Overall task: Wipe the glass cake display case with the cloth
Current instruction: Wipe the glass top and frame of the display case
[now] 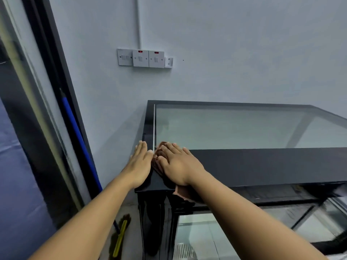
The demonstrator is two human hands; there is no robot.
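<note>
Head view: the glass cake display case [244, 126] fills the lower right of the frame, its black-framed glass top seen from above and its glass front panels running down toward the bottom edge. Both hands are at the case's near left corner, just left of centre. The left hand [139, 163] lies flat on the black frame with fingers straight and together, gripping nothing. The right hand [179, 166] is spread open, palm down, pressing the brown cloth [159, 154] against the top of the case; the cloth shows between the two hands and again below the right wrist, where a corner hangs over the front edge. On the pale wall above, at upper centre, sits a row of white switches [144, 58]. At the lower left a blue-handled broom [78, 136] leans beside a dark door frame [47, 76].
</note>
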